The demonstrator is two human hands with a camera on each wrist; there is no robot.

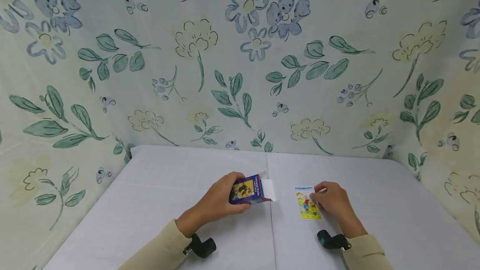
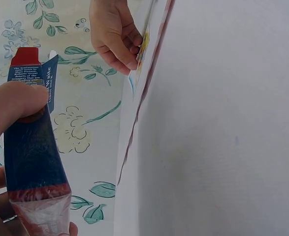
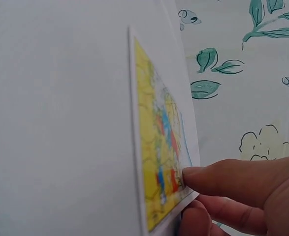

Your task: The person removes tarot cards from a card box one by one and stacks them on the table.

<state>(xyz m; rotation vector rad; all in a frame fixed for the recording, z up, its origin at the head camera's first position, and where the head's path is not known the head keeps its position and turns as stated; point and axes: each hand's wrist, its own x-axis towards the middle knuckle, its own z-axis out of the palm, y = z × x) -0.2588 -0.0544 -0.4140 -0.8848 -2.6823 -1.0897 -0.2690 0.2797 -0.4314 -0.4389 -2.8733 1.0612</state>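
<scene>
The left hand (image 1: 218, 199) gripped the open box (image 1: 240, 191), and the right hand (image 1: 336, 201) pinched the picture card (image 1: 305, 206) near one edge, to the right of the box, where a soft pinch seemed best so it would not bend.

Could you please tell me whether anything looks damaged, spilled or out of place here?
Nothing looks spilled or clearly damaged. The one slight oddity is crinkled clear plastic film at one end of the blue rectangular cardboard box in the left-hand grip, since the box's other end is open, its white cardboard flap sticking out.
</scene>
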